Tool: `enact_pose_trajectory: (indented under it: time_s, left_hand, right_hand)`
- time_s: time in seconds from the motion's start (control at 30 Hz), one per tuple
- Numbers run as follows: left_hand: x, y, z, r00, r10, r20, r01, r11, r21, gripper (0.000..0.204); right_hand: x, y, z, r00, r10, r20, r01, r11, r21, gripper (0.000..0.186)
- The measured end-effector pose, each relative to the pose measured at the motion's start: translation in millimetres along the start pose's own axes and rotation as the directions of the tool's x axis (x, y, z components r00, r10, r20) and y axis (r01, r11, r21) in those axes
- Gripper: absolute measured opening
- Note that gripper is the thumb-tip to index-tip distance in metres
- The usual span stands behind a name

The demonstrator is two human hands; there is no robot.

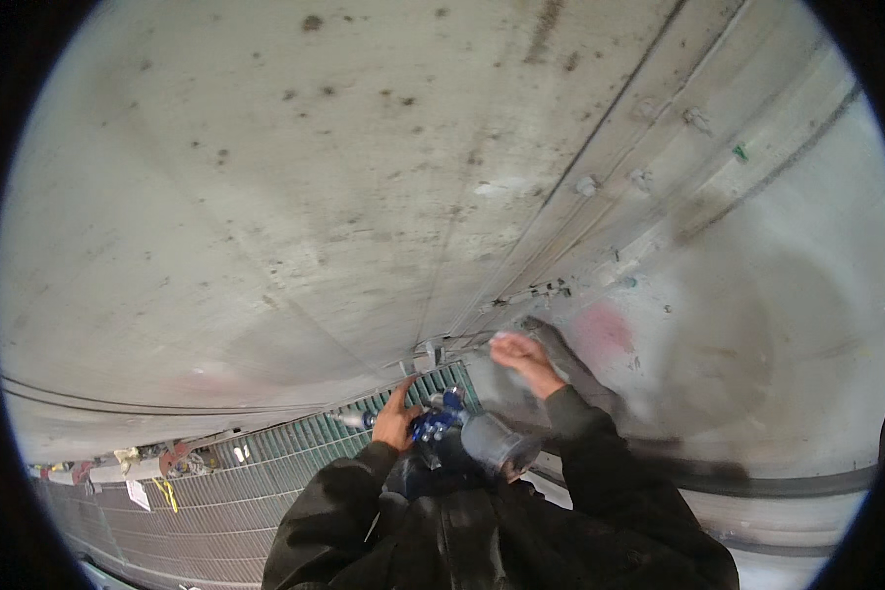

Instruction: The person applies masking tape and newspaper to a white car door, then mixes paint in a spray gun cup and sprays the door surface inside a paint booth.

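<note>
My left hand [393,421] is low in the middle, at a blue tool [436,421] that looks like a spray gun with a grey cup [501,444]. Its index finger points up toward a small metal bracket [425,359], while the other fingers appear curled on the tool, partly hidden. A pale fitting [352,419] sticks out left of this hand. Further right, my right hand [524,358] is raised in front of the grey panel with its fingers drawn together. Whatever may be between those fingertips is too small to make out.
A large pale, spotted surface [295,197] fills the upper view. Seams and lumps [587,185] run along its right side, near a pink patch [605,329]. Metal grating [256,482] lies below left, with red clamps [175,458] and a yellow strap [170,494] along its edge.
</note>
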State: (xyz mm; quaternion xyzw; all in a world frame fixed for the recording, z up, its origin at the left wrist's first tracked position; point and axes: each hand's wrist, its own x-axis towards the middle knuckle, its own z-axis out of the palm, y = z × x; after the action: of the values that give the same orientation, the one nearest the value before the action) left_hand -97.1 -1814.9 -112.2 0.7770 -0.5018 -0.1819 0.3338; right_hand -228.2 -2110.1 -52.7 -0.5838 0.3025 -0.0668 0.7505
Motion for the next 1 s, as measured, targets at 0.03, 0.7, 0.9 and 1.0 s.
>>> enact_pose_trajectory:
  time_s: [0.03, 0.7, 0.9, 1.0]
  left_hand:
    - [-18, -4, -3, 0.999, -0.032, 0.009, 0.032, 0.999, 0.022, 0.031]
    - [-218, -74, 9, 0.781, -0.476, -0.403, 0.44, 0.879, -0.185, 0.033]
    - [-203, -149, 46, 0.341, -0.916, -0.213, 0.273, 0.313, -0.909, 0.032]
    - [-136, -202, 44, 0.304, -0.919, 0.25, 0.225, -0.186, -0.956, 0.041]
  right_hand:
    - [13, 22, 13, 0.996, 0.071, 0.047, -0.064, 0.988, -0.138, 0.046]
    - [258, 4, 202, 0.973, -0.136, -0.189, 0.133, 0.991, -0.027, 0.031]
    - [380, -42, 275, 0.988, -0.151, -0.005, 0.148, 0.974, -0.171, 0.043]
    - [409, -35, 277, 0.99, -0.068, 0.122, 0.104, 0.942, -0.318, 0.048]
